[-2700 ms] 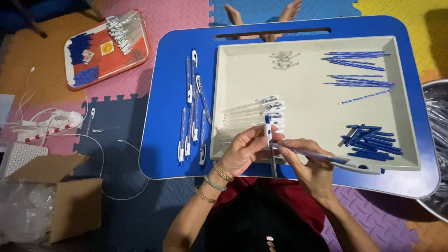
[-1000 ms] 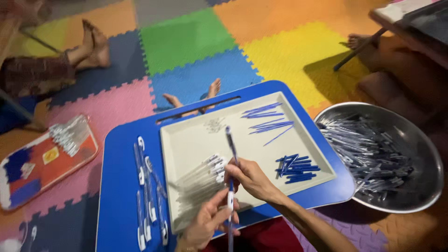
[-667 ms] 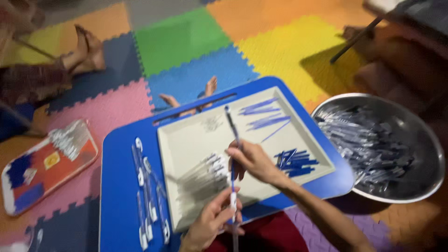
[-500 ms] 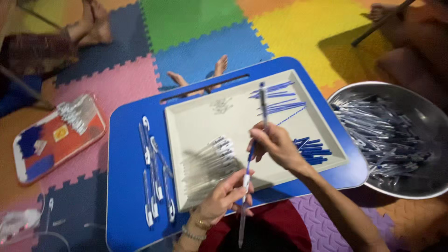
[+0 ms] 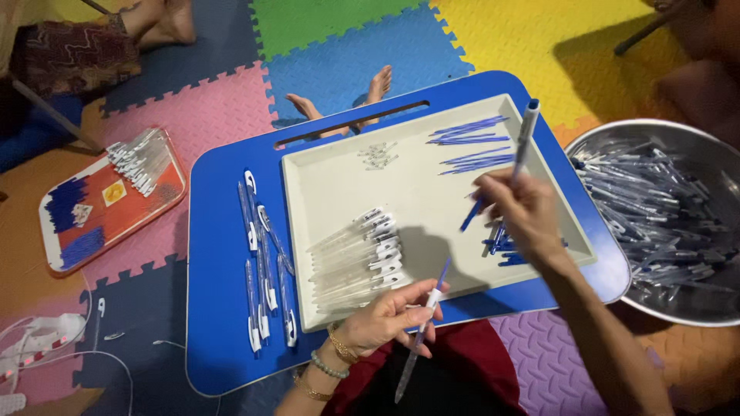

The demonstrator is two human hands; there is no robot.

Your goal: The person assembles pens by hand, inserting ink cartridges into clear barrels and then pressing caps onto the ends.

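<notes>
1. Nearest, the left hand (image 5: 385, 320) pinches a half-built pen (image 5: 420, 331) between thumb and fingers, its grip clamped on the clear barrel with the blue refill end pointing up and away. This pen should be held steady and low over the lap tabletop (image 5: 223, 308), so that parts meet in line.
2. Just beyond it, a fanned stack of clear pen barrels (image 5: 358, 258) lies in the near left of the cream tray (image 5: 339, 173). It seems best to draw from the top of the fan and leave the rest square.
3. Left of the tray, finished pens (image 5: 266, 262) lie in rows on the blue surface — a new one would fit best alongside, parallel.
4. Further right, the right hand (image 5: 524, 212) has its grip closed on another pen (image 5: 526, 135), raised upright above the pile of blue caps (image 5: 505, 250); the motion blurs it.
5. Far side of the tray: loose blue refills (image 5: 470, 139) and a small cluster of tiny parts (image 5: 378, 154) — too small to identify.
6. Far right, a steel bowl (image 5: 617, 139) is heaped with pens.
</notes>
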